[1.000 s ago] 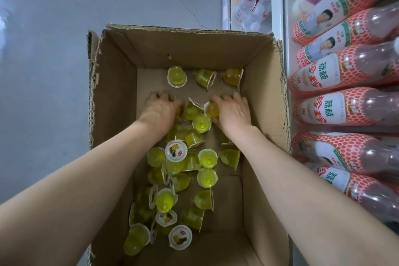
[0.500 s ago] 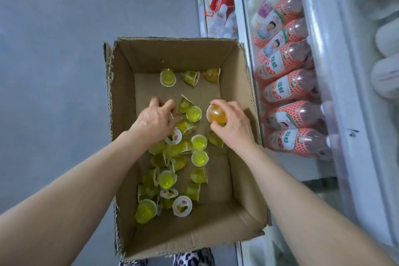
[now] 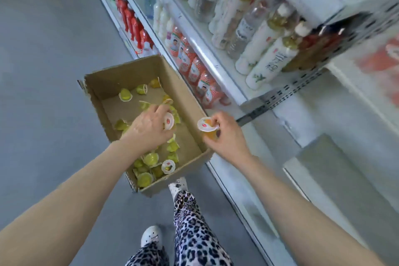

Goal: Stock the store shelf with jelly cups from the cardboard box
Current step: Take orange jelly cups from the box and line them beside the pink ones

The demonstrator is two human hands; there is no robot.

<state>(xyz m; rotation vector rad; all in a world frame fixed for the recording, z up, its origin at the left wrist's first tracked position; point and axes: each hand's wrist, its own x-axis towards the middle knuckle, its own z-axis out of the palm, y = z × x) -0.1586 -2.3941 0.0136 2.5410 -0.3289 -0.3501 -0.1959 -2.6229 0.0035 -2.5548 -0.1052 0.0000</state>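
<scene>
An open cardboard box (image 3: 101, 87) sits on the grey floor beside the store shelf (image 3: 237, 97). Several yellow-green jelly cups (image 3: 151, 158) lie loose on its bottom. My left hand (image 3: 149, 128) is raised above the middle of the box and grips a jelly cup (image 3: 169, 121) with a white lid. My right hand (image 3: 224, 134) is over the box's right wall and pinches an orange jelly cup (image 3: 207, 125), lid facing up. Other cups under my left hand are hidden.
The shelf at right holds rows of bottles: red ones (image 3: 131, 24) far back, pink-labelled ones (image 3: 194, 67) low down, white and clear ones (image 3: 265, 58) above. My legs in leopard-print trousers (image 3: 194, 233) and white shoes stand just behind the box. Grey floor stretches left.
Both hands have lifted out of the box, each with a cup. The right hand has moved right, past the box wall toward the shelf. The view has risen and pulled back.
</scene>
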